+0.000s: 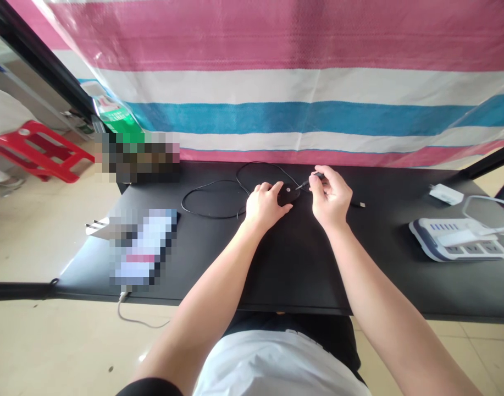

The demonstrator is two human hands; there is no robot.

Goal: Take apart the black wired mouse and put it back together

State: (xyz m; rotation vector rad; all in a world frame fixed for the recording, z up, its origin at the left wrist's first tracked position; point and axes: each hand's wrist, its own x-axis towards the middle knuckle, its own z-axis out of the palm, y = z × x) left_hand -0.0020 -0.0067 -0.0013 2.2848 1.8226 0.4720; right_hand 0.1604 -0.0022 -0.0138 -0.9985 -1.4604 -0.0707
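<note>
My left hand (263, 208) grips a small black computer mouse (292, 198) from its left side, pressing it on the black table. The mouse shows a round pale spot on its upward face; I cannot tell for certain which side is up. My right hand (332, 197) is closed around a small black-handled screwdriver (305, 183). Its thin tip points down and left at the mouse's right edge; whether it touches is too small to tell. A thin black cable (194, 212) loops on the table left of and behind my left hand. A USB plug (361, 205) lies right of my right hand.
On the right are a white-and-grey power strip (427, 247) with a white charger and cable, and a white box-like adapter (446, 193). A phone (147, 247), partly blurred, lies left beside a white plug (98, 226). Striped sheeting (276, 121) hangs behind the table; a red stool (41, 148) stands beyond.
</note>
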